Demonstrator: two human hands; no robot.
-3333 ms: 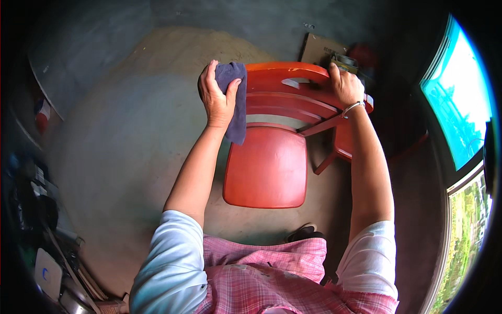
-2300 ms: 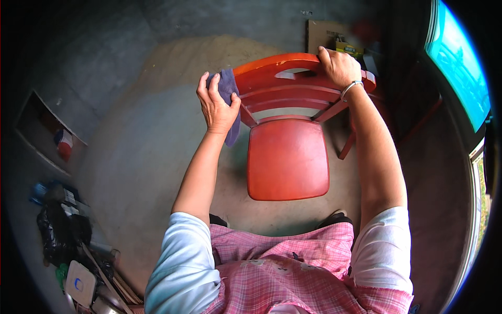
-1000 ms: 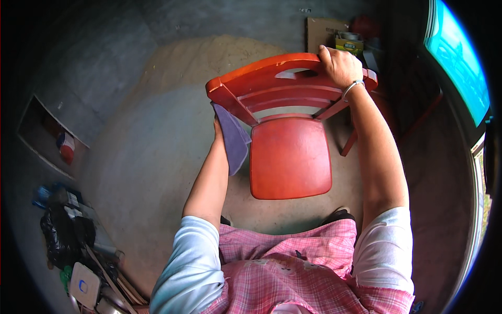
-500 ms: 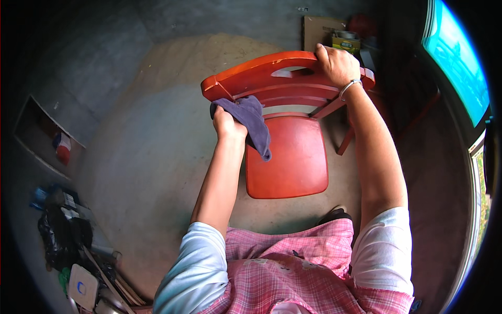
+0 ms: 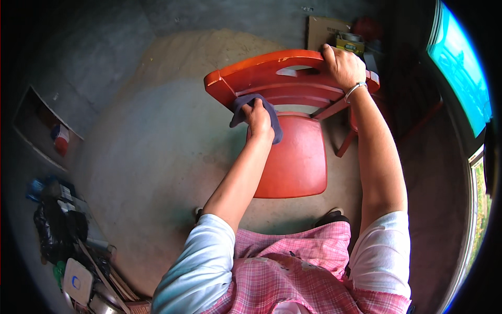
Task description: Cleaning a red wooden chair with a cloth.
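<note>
A red wooden chair (image 5: pixel 295 162) stands before me, its slatted backrest toward the top of the view. My right hand (image 5: pixel 345 67) is closed over the right part of the top rail, beside the oval handle slot. A dark purple cloth (image 5: pixel 275 128) is bunched in my left hand (image 5: pixel 259 119), which presses it against the left side of the backrest, below the top rail. Part of the seat lies behind the cloth and my left forearm. My left fingertips are partly hidden in the cloth.
A second red chair (image 5: pixel 348 138) stands partly hidden at the right. Beyond the backrest are a cardboard box (image 5: pixel 321 32) and a yellow box (image 5: pixel 349 46). Black bags (image 5: pixel 55 230) and a pale lid-like panel (image 5: pixel 78 281) are piled at lower left. A blue-lit window (image 5: pixel 460 68) is at right.
My left hand and the cloth have moved right and inward, from the backrest's left upright toward the slats. My right hand keeps its hold on the top rail. The view has shifted slightly.
</note>
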